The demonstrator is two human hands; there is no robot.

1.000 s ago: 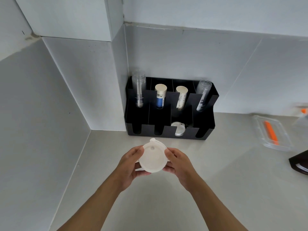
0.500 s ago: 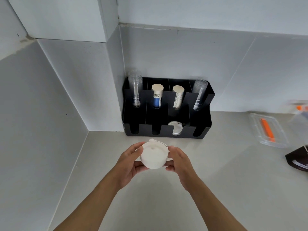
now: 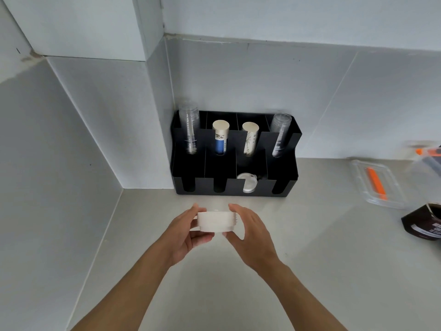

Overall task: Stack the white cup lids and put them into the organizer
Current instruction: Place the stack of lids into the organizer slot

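A stack of white lids is held level above the counter, just near of the black organizer. The left hand curls around the stack's left side, thumb underneath and fingertips on the far edge. The right hand is cupped at the stack's right side with its thumb under the near edge; whether the fingers press the ridged rim or only stand beside it cannot be told.

The organizer sits far back in the corner, against the wall on its left and behind. Its far row holds a stack of clear cups at the left, a paper cup stack with a blue band, a printed paper cup stack, and more clear cups at the right. In the near row, the third slot from the left holds a white lid leaning on edge; the other three slots look dark, and their contents cannot be made out.

At the far right, a clear tray holds an orange stick. Beyond it a blurred container and, nearer, a dark package are cut off by the frame edge.

Bare counter lies between the hands and the organizer's front, and widely to the near right. The wall closes in on the left.
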